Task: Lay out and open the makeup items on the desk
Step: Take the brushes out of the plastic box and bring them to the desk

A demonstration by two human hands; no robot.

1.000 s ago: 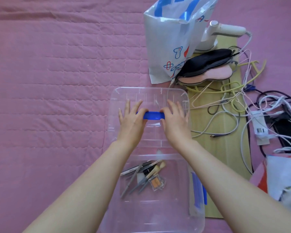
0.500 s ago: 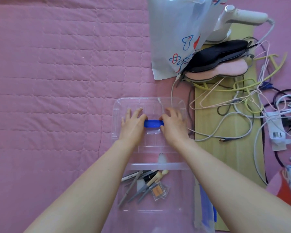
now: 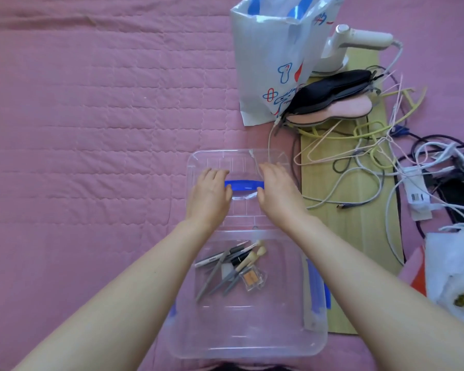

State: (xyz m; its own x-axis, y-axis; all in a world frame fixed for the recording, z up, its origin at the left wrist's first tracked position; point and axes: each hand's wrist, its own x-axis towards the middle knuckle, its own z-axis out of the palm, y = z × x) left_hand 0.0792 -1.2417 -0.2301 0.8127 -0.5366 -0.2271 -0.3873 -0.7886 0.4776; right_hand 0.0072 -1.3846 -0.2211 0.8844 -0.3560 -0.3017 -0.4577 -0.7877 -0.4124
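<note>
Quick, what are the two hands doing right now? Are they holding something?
Left hand: fingers curled over the clear lid, gripping it by the blue handle.
Right hand: the same, gripping the lid's other side.

Domestic bedroom setting: pink quilted bedspread [image 3: 91, 116] as work surface, handheld garment steamer [image 3: 359, 46], slippers [image 3: 338, 100], wire hangers [image 3: 359, 137], tangled charging cables [image 3: 426, 167], printed shopping bag [image 3: 268, 62].
</note>
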